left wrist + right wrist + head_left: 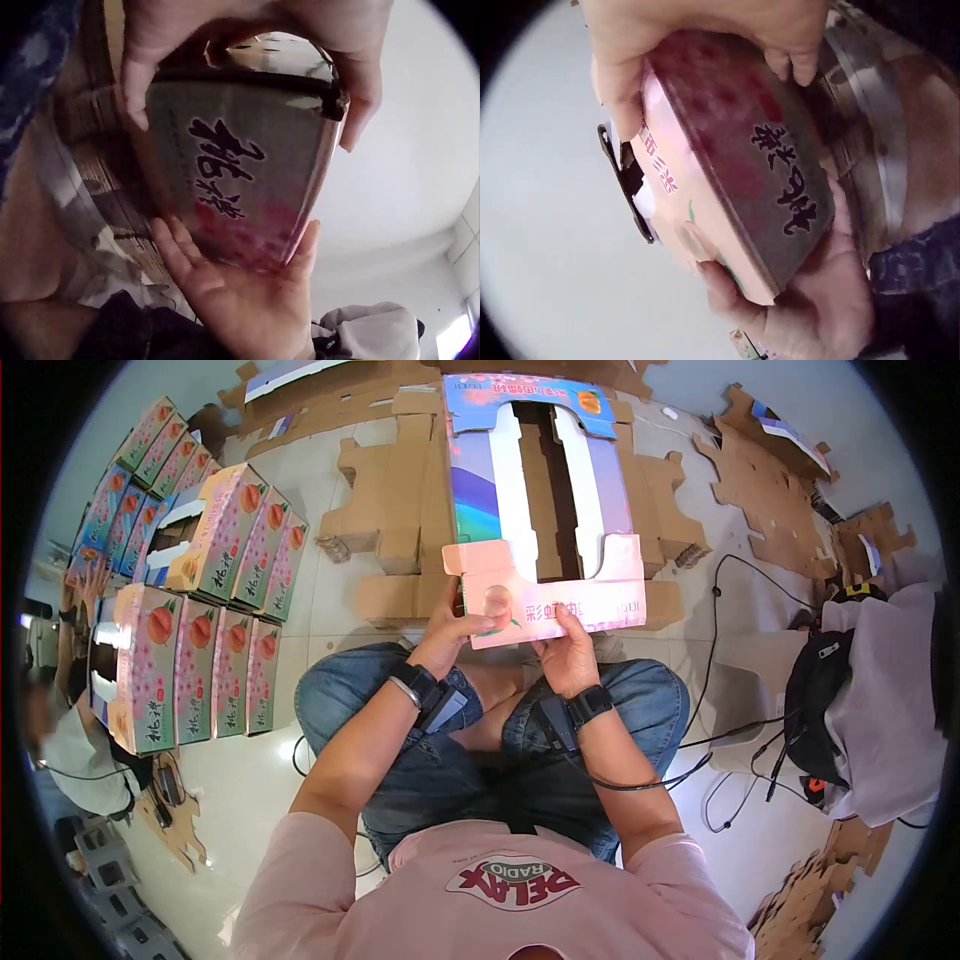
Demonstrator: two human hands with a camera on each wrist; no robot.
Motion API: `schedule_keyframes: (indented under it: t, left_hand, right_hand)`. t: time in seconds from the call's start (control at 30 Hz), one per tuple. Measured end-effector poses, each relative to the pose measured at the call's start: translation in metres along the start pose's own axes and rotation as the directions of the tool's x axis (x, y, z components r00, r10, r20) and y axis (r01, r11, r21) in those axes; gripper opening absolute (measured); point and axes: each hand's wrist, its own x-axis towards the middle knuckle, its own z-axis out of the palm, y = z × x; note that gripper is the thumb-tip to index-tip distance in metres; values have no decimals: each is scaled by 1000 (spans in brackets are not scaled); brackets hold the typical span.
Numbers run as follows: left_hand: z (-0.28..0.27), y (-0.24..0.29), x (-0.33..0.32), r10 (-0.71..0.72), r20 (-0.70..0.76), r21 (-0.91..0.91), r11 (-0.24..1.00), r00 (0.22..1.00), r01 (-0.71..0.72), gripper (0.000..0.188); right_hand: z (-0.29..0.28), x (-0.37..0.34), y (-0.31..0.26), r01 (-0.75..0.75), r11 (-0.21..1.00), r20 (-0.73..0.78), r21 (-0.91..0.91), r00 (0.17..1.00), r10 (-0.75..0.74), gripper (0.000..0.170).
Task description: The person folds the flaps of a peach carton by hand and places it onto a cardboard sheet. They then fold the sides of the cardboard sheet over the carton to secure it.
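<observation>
A printed fruit carton (605,588) is held out over the lap, its near end pink with a peach picture and its far end blue. A long cutout runs along its top between white folded flaps (512,485). At the near left corner my left hand (445,635) grips it, thumb over the pink panel. My right hand (570,655) holds the near edge right of the middle, thumb on top. In the left wrist view the carton's end panel (232,176) shows dark brush lettering and pink blossoms. The right wrist view shows fingers of both hands around this end.
Finished-looking peach cartons (150,670) stand in rows at the left, near another person's hand (88,585). Flattened brown cardboard (385,500) lies ahead on the tiled floor. Black cables (715,630) and a black bag (820,700) are at the right. Grey plastic crates (105,860) sit lower left.
</observation>
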Motion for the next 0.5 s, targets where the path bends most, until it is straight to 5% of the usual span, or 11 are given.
schedule_keyframes:
  t: [0.17, 0.23, 0.27, 0.33, 0.5]
  left_hand:
    - [3, -3, 3, 69, 11, 173, 983, 998, -69, 80]
    - [-8, -6, 1, 27, 148, 63, 997, 989, -37, 87]
    - [-13, -3, 1, 27, 146, 64, 997, 989, -36, 87]
    - [-25, 6, 3, 22, 43, -259, 966, 999, -10, 89]
    - [-36, 12, 11, 123, 32, -387, 916, 992, -102, 71]
  right_hand:
    - [-10, 7, -13, 118, 993, -47, -9, 992, -119, 31]
    - [-1, 5, -37, 117, 993, -46, 9, 992, -117, 30]
    - [1, 5, -47, 112, 993, -48, 24, 993, -111, 28]
    - [-7, 12, -65, 89, 995, -64, -36, 994, -91, 29]
    - [2, 14, -104, 25, 922, 25, -386, 1000, -16, 35]
